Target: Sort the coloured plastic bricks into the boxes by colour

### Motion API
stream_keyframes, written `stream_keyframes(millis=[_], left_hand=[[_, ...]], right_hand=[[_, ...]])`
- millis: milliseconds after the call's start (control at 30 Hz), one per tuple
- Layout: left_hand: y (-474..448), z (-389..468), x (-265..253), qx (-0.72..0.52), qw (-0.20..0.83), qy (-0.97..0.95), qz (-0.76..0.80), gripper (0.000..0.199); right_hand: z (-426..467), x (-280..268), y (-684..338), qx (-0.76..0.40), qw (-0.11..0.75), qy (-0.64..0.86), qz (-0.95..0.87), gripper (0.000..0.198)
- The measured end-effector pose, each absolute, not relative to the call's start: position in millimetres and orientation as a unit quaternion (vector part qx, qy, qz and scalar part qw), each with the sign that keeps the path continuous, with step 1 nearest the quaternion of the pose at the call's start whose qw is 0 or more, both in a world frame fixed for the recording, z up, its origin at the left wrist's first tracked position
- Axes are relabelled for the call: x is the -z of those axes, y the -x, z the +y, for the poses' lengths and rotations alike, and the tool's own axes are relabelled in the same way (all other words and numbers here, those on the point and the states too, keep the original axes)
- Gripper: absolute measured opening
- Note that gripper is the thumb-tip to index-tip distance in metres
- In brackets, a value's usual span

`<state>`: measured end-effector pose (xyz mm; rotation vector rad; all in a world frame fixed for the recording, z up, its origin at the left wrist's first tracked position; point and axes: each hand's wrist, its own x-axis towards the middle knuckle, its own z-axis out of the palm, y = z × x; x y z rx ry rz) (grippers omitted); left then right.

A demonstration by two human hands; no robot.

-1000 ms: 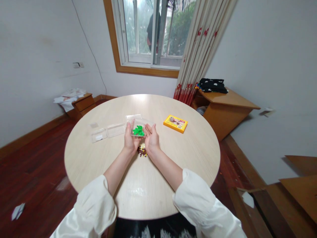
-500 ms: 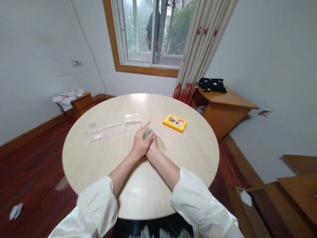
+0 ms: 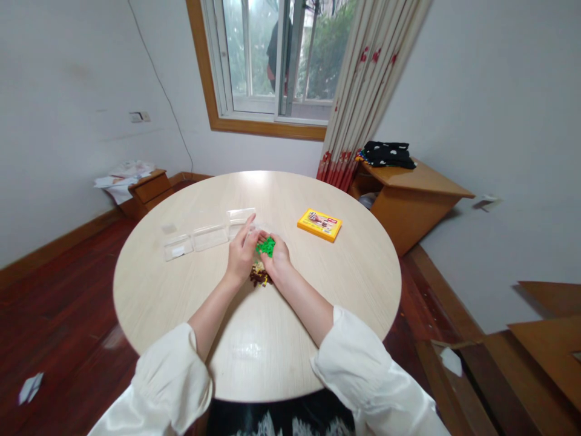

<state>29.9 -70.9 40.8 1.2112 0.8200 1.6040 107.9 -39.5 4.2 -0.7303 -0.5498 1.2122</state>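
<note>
A heap of small bright green pieces point(image 3: 265, 246) lies in my right hand point(image 3: 280, 251), which is cupped with the palm up. Close against its left side is my left hand point(image 3: 241, 249), fingers stretched out and the index finger pointing away from me. I cannot make out anything held in it. Below the two hands, a loose pile of small dark brown, yellow and cream pieces point(image 3: 259, 277) rests on the table. Something clear, perhaps thin plastic, shows faintly behind the fingers. The exact kind of the pieces is too small to tell.
On the round pale table point(image 3: 245, 363), several clear plastic trays point(image 3: 210, 237) stand left of my hands. A yellow box point(image 3: 319, 225) lies to the right. Beyond the table are a wooden cabinet point(image 3: 422, 181) with folded black cloth point(image 3: 388, 155) and a curtain point(image 3: 367, 85).
My hands were pressed together with only a little green showing. My left hand has moved left and opened away, uncovering the green pieces in my right palm and the brown pile below.
</note>
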Motion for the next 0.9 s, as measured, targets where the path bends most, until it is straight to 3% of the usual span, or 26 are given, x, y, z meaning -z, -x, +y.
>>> stream_keyframes(millis=[100,333,500,667,900], left_hand=[[-22,-66,-38,-0.662,0.477,-0.465,0.344,0.035],[-16,-60,-33,-0.667,0.44,-0.493,0.344,0.039],[-12,-55,-34,-0.684,0.511,-0.403,0.331,0.051],[-2,-52,-43,-0.672,0.607,-0.286,0.314,0.067],[16,-46,-46,-0.679,0.642,-0.179,0.306,0.074]], right_hand=[[-43,-7,-109,-0.588,0.714,0.323,-0.199,0.015],[-39,-9,-121,-0.557,0.689,0.387,-0.255,0.015],[-38,-10,-126,-0.544,0.664,0.392,-0.331,0.029],[-40,-14,-139,-0.555,0.571,0.381,-0.469,0.052],[-25,6,-168,-0.281,0.524,0.56,-0.577,0.055]])
